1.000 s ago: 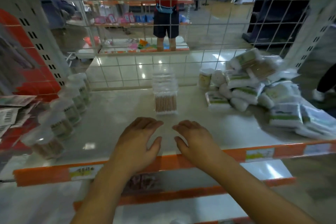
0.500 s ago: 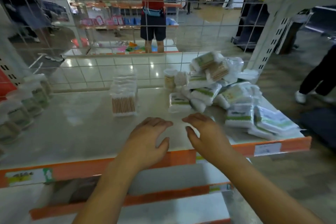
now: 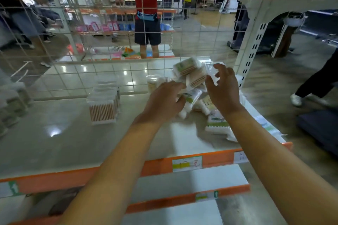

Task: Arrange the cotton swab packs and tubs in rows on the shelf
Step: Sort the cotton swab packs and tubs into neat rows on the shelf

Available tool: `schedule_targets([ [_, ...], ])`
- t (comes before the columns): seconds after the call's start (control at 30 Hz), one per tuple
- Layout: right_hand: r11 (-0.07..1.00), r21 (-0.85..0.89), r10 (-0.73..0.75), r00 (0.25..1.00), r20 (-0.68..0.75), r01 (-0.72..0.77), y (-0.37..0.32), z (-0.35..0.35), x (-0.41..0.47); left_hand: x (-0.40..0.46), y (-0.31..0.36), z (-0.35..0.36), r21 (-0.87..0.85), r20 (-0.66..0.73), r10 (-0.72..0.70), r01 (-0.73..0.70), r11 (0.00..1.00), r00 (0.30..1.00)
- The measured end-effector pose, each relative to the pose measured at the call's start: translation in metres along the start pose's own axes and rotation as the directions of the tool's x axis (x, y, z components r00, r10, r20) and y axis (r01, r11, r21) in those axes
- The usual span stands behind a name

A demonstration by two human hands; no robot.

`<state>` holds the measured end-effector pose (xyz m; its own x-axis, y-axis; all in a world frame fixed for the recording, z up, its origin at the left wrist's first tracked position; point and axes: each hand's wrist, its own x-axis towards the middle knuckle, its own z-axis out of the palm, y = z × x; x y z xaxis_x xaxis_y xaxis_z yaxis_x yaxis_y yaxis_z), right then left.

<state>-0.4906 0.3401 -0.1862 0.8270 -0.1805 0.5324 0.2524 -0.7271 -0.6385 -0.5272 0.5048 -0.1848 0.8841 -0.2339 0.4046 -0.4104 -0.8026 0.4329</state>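
A loose pile of cotton swab packs (image 3: 192, 73) in clear wrap with green labels lies at the right end of the shelf (image 3: 54, 144). My left hand (image 3: 162, 102) reaches into the pile's left side with curled fingers over a pack; motion blur hides whether it holds anything. My right hand (image 3: 224, 87) hovers at the pile's right side, fingers spread and empty. One pack (image 3: 217, 126) lies flat closer to the front edge. A row of clear boxes of wooden-stick swabs (image 3: 103, 107) stands mid-shelf. Round tubs (image 3: 12, 100) line the left end.
A small round tub (image 3: 152, 84) stands behind the pile against the wire mesh back (image 3: 109, 45). A white slotted upright (image 3: 254, 53) bounds the shelf on the right. The orange front rail (image 3: 73, 179) carries price labels. People stand in the aisles beyond.
Both hands left the front edge and moved forward and right into the pack pile. The view has swung right, so the tubs sit at the left margin.
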Motion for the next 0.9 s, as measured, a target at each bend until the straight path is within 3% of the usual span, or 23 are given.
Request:
schedule_targets([
  [0.17,0.967,0.072,0.247,0.969,-0.005,-0.246,-0.006,0.025,0.015,0.013,0.006,0.013,-0.027,0.018,-0.010,0.010,1.000,1.000],
  [0.23,0.954,0.114,0.281,0.959,-0.016,-0.278,-0.009,0.033,0.019,0.010,0.007,0.016,-0.044,0.000,0.005,-0.005,0.999,1.000],
  [0.47,0.952,0.154,0.276,0.959,-0.065,-0.264,-0.006,0.042,0.025,0.006,-0.008,0.021,-0.008,0.010,-0.031,0.031,0.999,0.999],
  [0.6,0.936,0.295,0.234,0.964,-0.122,-0.190,-0.004,0.040,0.021,0.006,-0.013,0.021,-0.062,0.002,-0.032,0.032,0.998,0.999],
  [0.77,0.920,0.389,0.033,0.978,-0.206,0.051,0.006,0.028,-0.001,-0.002,-0.020,0.024,-0.232,-0.062,-0.100,0.083,0.969,0.993],
  [0.9,0.886,0.464,0.033,0.995,-0.097,0.016,0.011,0.012,-0.026,-0.012,-0.023,0.028,-0.492,-0.092,-0.221,0.149,0.858,0.971],
])
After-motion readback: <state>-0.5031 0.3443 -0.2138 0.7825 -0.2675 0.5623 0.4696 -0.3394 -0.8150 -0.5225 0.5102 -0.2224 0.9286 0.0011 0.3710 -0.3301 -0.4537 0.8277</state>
